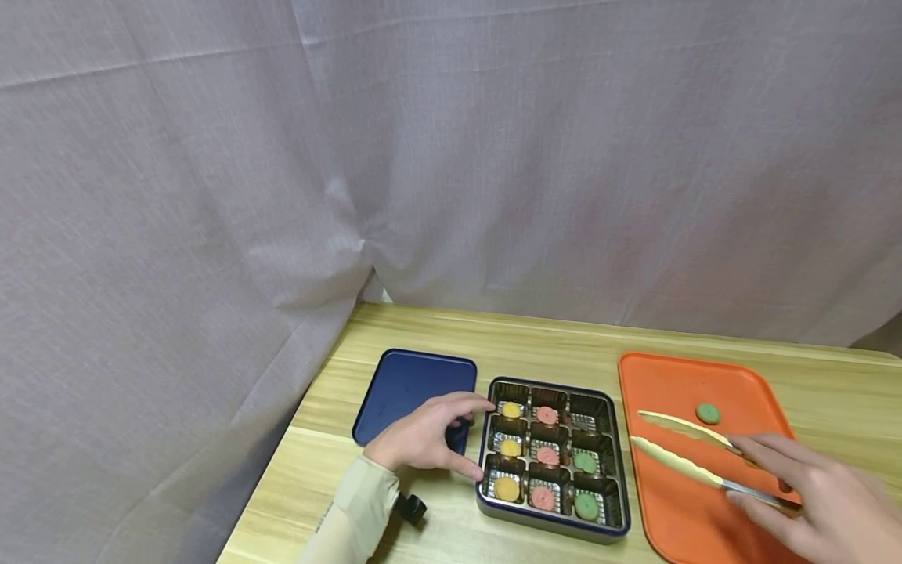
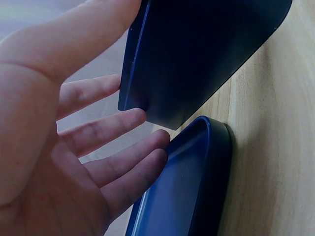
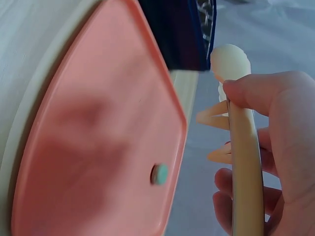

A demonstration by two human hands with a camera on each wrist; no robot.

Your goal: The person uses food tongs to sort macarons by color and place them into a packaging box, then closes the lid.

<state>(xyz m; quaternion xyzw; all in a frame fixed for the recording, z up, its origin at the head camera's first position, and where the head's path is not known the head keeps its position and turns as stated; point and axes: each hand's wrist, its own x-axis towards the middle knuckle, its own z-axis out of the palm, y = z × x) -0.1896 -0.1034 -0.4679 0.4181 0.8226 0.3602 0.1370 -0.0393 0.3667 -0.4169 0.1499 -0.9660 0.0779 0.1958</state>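
Observation:
My right hand [image 1: 820,489] grips a pair of tongs [image 1: 676,460] with cream-coloured tips and metal arms. The tips stand apart above the orange tray [image 1: 651,376], left of a round green cookie [image 1: 708,413] on it. My left hand [image 1: 430,435] touches the left side of a dark blue box [image 1: 553,521], thumb near the front corner and forefinger near the back one. In the box's divided insert, yellow cookies [image 1: 506,489] fill the left column and pink cookies [image 1: 543,498] the middle one. Green cookies [image 1: 586,506] lie in the right column's front and middle compartments; its back compartment [image 1: 585,415] shows none.
A dark blue lid [image 1: 423,384] lies on the wooden table [image 1: 282,501], left of the box and partly behind my left hand. Grey curtain [image 1: 493,157] hangs behind the table and along its left side. The tray stands just right of the box.

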